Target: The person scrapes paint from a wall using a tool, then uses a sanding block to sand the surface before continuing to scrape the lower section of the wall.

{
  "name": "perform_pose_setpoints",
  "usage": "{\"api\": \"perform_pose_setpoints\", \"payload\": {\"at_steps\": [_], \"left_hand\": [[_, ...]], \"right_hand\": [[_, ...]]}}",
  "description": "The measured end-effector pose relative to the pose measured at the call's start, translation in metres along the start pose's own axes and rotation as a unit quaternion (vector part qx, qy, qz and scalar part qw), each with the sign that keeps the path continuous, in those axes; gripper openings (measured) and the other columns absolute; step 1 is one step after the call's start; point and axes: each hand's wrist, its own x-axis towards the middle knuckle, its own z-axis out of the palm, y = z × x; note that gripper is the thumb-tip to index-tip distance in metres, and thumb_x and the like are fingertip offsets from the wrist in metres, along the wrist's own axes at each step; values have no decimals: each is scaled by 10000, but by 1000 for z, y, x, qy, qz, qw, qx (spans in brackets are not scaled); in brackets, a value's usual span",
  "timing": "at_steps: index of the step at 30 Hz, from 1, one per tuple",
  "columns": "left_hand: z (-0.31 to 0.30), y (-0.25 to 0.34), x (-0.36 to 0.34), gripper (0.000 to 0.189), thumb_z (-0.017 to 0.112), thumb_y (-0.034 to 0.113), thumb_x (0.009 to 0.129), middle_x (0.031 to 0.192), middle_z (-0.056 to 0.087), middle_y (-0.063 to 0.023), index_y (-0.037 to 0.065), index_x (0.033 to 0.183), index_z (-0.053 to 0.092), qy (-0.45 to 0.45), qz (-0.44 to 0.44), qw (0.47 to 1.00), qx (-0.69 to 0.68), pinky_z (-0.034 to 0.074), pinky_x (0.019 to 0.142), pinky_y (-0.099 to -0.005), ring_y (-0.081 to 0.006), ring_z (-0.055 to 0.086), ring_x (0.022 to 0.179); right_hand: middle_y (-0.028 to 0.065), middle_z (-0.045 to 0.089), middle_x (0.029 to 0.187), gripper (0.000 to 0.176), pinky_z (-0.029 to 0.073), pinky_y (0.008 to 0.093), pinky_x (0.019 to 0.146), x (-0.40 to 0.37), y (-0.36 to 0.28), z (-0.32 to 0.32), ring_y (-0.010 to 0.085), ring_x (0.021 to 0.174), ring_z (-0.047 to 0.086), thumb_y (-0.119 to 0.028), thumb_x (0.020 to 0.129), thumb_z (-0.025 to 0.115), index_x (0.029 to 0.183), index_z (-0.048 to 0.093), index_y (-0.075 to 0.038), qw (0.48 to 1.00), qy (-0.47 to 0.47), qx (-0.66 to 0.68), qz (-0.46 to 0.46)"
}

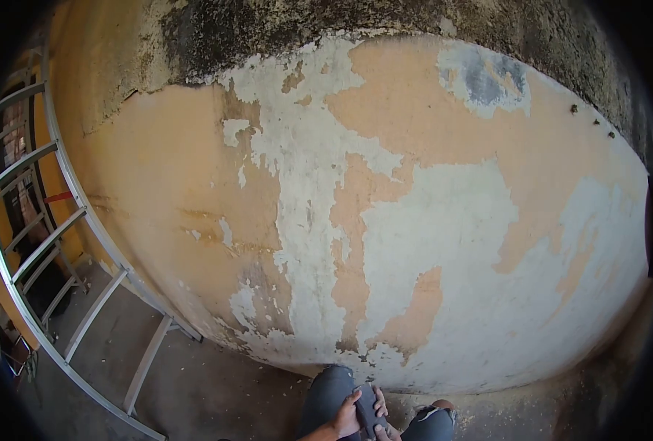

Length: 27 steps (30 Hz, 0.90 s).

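Low in the head view, my left hand [347, 417] grips a dark grey rectangular pad [367, 406] from its left side, thumb along the edge. My right hand [387, 432] holds the same pad from the right and below, with some fingers curled over its edge. It looks like folded sandpaper or a sanding block, but the exact kind cannot be made out. Both hands are closed and sit between my bent knees, in front of the wall [444, 220]. Orange paint on this wall has flaked, baring large pale patches.
An aluminium ladder [99, 309] stands at the left, close to the wall. Dark, rough staining [268, 22] runs along the wall's upper part. Paint flakes dot the grey concrete floor [216, 397]. Beyond the ladder is a dark opening [29, 198].
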Motion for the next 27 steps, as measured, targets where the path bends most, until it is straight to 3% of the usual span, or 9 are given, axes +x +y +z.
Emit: {"api": "perform_pose_setpoints", "payload": {"at_steps": [4,5,8,12,13,14,20,22,27], "left_hand": [[18,5,-8,361,663,387,885,894,590,-96,96,1068,551,74,-31,995,65,490,906,-412,-265,600,904],[13,6,-11,346,694,329,884,978,625,-101,90,1106,579,117,-56,989,69,483,958,-425,-273,609,983],[-6,-8,-5,420,683,353,901,1084,650,-109,80,1207,590,227,-56,955,184,478,976,-429,-283,611,1036],[-21,-17,-3,260,586,315,951,840,625,-85,57,977,576,273,11,945,179,499,792,-353,-207,624,803],[-47,-17,-7,233,627,246,918,988,638,-119,42,1025,590,223,2,964,146,493,924,-403,-257,621,1002],[-33,-13,-13,217,597,247,933,986,634,-106,41,997,579,172,-6,972,163,480,938,-408,-255,617,1004],[-36,-21,-16,211,528,256,974,988,576,-91,46,980,548,151,30,936,318,411,1011,-388,-242,561,1099],[-40,-20,-15,232,507,254,989,1001,590,-76,37,1033,574,51,-20,939,341,396,1013,-346,-198,556,1080],[-8,-19,-18,415,475,291,993,1172,619,-117,-39,1213,597,52,-19,891,451,395,1008,-340,-196,549,1084]], "right_hand": [[-1,622,855,252,476,249,663,-4,-10,8,90,741,561,-255,1026,535,1132,598,-35,996,52,-51,-50],[42,623,985,290,464,272,838,-3,-15,18,114,916,559,-210,1003,575,1204,565,-1,993,80,9,-85],[95,589,1180,415,433,295,954,12,30,0,148,1074,532,-203,986,606,1325,487,5,974,130,-115,-146],[117,547,1319,642,420,286,978,18,35,-18,135,1148,504,-204,977,622,1511,295,-59,972,80,-202,-86],[73,568,1050,447,440,265,740,12,27,-12,120,864,531,-276,1004,574,1347,382,-63,988,64,-132,-53],[29,589,781,325,459,243,502,7,14,-8,105,580,558,-348,1031,526,1183,468,-67,997,48,-59,-22],[66,647,862,380,545,243,598,4,19,-30,119,661,657,-364,1042,490,1252,435,-53,994,-73,47,63],[66,647,858,393,553,242,597,0,20,-32,118,660,659,-371,1044,483,1266,426,-52,984,-114,103,85],[21,634,834,287,530,228,597,-17,0,-29,92,657,641,-329,1049,487,1102,478,-47,988,-148,20,30]]}}
